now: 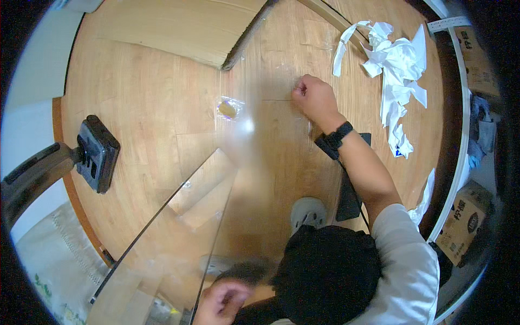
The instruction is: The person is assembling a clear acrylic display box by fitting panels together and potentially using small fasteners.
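Observation:
My right hand [317,100] is raised over the wood floor with its fingers curled into a fist. Whatever it grips, if anything, cannot be made out; a hazy, see-through smear like clear film [250,146] hangs just left of it. A black watch [334,140] is on that wrist. At the bottom, my left hand [225,298] has its fingers bent in and is slightly blurred. Beside it stretches a clear panel [179,227] with dark long edges, slanting up to the middle of the floor. Any hold on the panel's edge is hidden.
A cardboard sheet or box [179,30] lies at the far side. Crumpled white wrapping [398,65] is at far right, a small clear packet [228,109] mid-floor. A black vacuum head [97,154] stands left. Shelving with brown cartons [463,225] lines the right; my shoe [307,212] is close by.

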A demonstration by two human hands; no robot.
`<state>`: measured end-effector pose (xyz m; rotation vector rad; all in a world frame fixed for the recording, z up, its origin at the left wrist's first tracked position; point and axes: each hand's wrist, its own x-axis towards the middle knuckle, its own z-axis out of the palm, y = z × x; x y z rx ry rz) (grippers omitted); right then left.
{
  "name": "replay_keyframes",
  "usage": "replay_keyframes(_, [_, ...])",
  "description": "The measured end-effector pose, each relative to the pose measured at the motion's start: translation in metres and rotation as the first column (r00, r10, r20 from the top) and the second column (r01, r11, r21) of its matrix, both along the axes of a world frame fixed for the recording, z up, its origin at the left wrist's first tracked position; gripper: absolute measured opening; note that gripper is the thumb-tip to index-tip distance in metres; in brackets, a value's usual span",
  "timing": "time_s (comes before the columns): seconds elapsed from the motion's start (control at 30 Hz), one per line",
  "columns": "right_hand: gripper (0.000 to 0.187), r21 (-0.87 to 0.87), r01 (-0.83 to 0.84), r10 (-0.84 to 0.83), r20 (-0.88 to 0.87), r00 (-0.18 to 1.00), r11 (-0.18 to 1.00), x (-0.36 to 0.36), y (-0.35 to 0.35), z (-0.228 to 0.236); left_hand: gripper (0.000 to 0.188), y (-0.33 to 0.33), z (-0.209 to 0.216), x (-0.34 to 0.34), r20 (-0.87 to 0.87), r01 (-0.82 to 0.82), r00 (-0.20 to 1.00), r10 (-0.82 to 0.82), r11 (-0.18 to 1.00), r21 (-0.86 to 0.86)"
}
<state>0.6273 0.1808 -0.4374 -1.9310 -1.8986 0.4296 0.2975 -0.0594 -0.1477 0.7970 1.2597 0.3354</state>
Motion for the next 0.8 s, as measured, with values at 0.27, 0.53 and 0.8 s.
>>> replay_keyframes(0.27, [0.013,-0.086,0.019,-0.042,-0.276,0.960,0.996,0.024,-0.061,0.026,0.015,0.020,0.110,-0.061,-0.006,0.419,0.903,-0.431,0.875,0.244])
replay_keyframes(0.53, [0.011,-0.205,-0.433,0.251,-0.572,0.781,0.878,-0.039,-0.107,0.064,0.006,0.037,0.153,-0.054,-0.543,-0.040,0.749,0.380,0.844,0.534])
replay_keyframes(0.8, [0.014,-0.401,-0.368,-0.051,-0.730,0.681,0.839,-0.050,-0.120,0.073,0.009,0.096,0.147,-0.030,-0.606,0.069,0.785,0.134,0.952,0.299])
